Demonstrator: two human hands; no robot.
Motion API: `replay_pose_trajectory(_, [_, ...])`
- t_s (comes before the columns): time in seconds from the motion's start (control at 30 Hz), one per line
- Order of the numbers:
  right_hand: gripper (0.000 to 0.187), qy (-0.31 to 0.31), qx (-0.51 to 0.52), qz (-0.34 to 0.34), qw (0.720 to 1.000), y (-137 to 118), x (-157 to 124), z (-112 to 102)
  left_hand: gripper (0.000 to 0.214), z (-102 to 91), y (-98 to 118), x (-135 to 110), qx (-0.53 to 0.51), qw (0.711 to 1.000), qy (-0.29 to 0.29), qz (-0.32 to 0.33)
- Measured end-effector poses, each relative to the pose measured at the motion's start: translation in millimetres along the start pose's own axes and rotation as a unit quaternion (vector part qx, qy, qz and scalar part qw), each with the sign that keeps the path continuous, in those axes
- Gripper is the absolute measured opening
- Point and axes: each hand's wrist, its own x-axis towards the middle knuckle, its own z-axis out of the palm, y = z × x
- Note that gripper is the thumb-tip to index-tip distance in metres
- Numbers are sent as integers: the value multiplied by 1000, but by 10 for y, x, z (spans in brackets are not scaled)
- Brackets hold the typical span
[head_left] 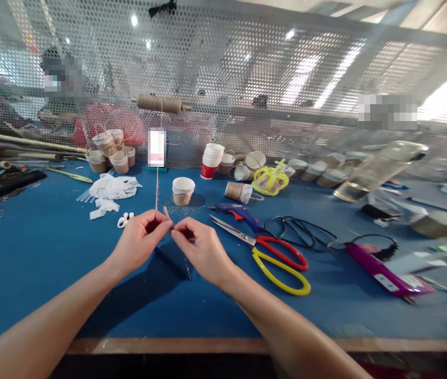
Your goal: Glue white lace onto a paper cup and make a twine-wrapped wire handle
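My left hand (pixel 140 238) and my right hand (pixel 203 251) meet fingertip to fingertip above the blue table, both pinching jute twine (pixel 157 190). The strand runs down from a twine spool (pixel 160 103) mounted on the mesh panel, and a short end sticks up between the hands. My fingers partly cover the part being held. Just behind them stands a small cup (pixel 183 192) with a brown wrapped body and white fabric rim. Scissors (pixel 255 240) with red and yellow handles lie right of my right hand, beside a blue glue gun (pixel 243 215).
White fabric strips (pixel 113 187) lie at left, near wrapped cups (pixel 107 150). Stacked paper cups (pixel 212 159) and a yellow crown-shaped piece (pixel 271 179) stand at the back. To the right are a purple power strip (pixel 389 271) and a tilted glass vessel (pixel 377 171). A perforated metal panel (pixel 223 68) rises behind.
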Motion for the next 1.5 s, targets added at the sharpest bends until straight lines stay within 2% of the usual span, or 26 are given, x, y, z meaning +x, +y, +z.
replay_pose_trajectory(0.07, [20, -70, 117, 51, 989, -15, 7, -27, 16, -9, -5, -3, -44, 998, -31, 10])
replay_pose_trajectory(0.17, [27, -167, 288, 118, 936, -50, 13, -81, 19, -19, -16, -3, -126, 988, -84, 8])
replay_pose_trajectory(0.23, [30, -183, 332, 134, 916, -59, 11, -97, 20, -15, -25, -1, -146, 986, -78, -2])
replay_pose_trajectory(0.27, [30, -178, 334, 132, 916, -58, 9, -96, 20, -10, -28, 0, -143, 987, -66, -7])
replay_pose_trajectory(0.4, [26, -111, 254, 85, 957, -40, 6, -57, 15, 7, -26, 7, -80, 997, -18, -7])
replay_pose_trajectory(0.53, [18, -60, 126, 61, 988, -42, 13, -35, 9, 7, -7, 11, -48, 999, -14, -1])
replay_pose_trajectory(0.63, [13, -17, 42, 33, 998, -39, 7, -21, 6, 10, 2, 7, -56, 998, -12, -1])
replay_pose_trajectory(0.77, [10, 43, -47, -19, 998, -24, -20, 23, 6, 37, -19, 0, -78, 997, -5, -21])
replay_pose_trajectory(0.87, [10, 56, -61, -22, 996, -30, -23, 27, 10, 55, -45, -5, -112, 993, 12, -31])
replay_pose_trajectory(0.9, [11, 42, -39, -9, 998, -34, -18, 14, 11, 55, -51, -6, -125, 992, 9, -29])
replay_pose_trajectory(0.97, [16, -33, 45, 34, 998, -40, 0, -31, 14, 42, -58, -7, -160, 987, -20, -21])
replay_pose_trajectory(1.07, [25, -171, 207, 95, 959, -46, 19, -108, 16, 0, -58, 0, -204, 976, -79, -7])
replay_pose_trajectory(1.13, [27, -203, 266, 103, 937, -53, 18, -134, 16, -29, -54, 13, -201, 975, -100, -3])
replay_pose_trajectory(1.2, [24, -179, 252, 95, 946, -63, 11, -131, 15, -49, -44, 29, -171, 980, -98, -8])
replay_pose_trajectory(1.33, [17, -77, 115, 60, 989, -65, -2, -65, 13, -36, -15, 43, -98, 994, -45, -28])
replay_pose_trajectory(1.5, [10, 4, 2, -11, 1000, -16, -2, -14, 14, 12, -5, 23, -64, 997, -9, -34])
